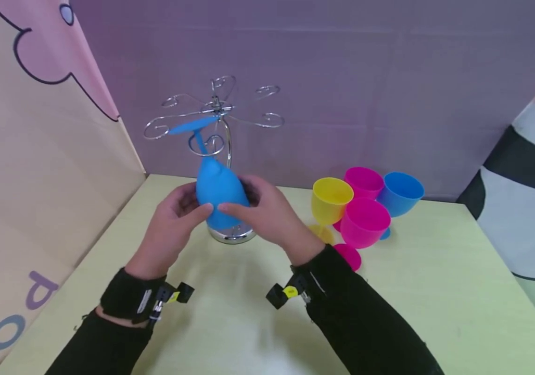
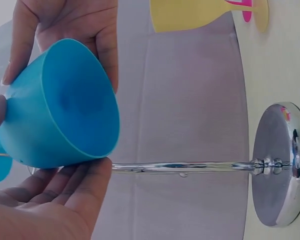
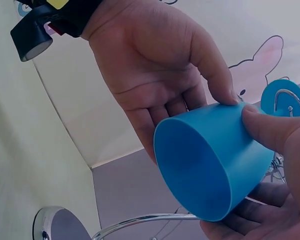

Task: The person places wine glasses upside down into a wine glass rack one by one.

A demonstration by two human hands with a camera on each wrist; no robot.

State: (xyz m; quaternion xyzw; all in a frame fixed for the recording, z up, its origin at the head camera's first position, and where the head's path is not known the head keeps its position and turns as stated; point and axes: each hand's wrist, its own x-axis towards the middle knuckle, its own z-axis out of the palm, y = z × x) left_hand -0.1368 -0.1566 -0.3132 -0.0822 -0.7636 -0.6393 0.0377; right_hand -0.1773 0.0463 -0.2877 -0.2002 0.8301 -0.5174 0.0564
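Note:
A blue plastic goblet (image 1: pixel 220 190) hangs upside down and tilted, its bowl between both hands and its round foot uppermost. My left hand (image 1: pixel 169 224) grips the bowl from the left, with the thumb on the near side. From the right, my right hand (image 1: pixel 272 213) holds the same bowl, its thumb close to the other one. The goblet's stem passes at a front wire loop of the chrome rack (image 1: pixel 228 143); whether the loop bears any weight I cannot tell. In the left wrist view the open mouth of the blue goblet (image 2: pixel 85 100) shows plainly.
Right of the rack, on the pale table (image 1: pixel 436 291), stand a yellow goblet (image 1: pixel 330 200), a near pink goblet (image 1: pixel 366 223), a far pink goblet (image 1: pixel 363 179) and another blue goblet (image 1: pixel 400 194). The rack's other wire loops spread outward above its round base (image 1: pixel 234 237). A purple backdrop (image 1: pixel 342 78) rises behind.

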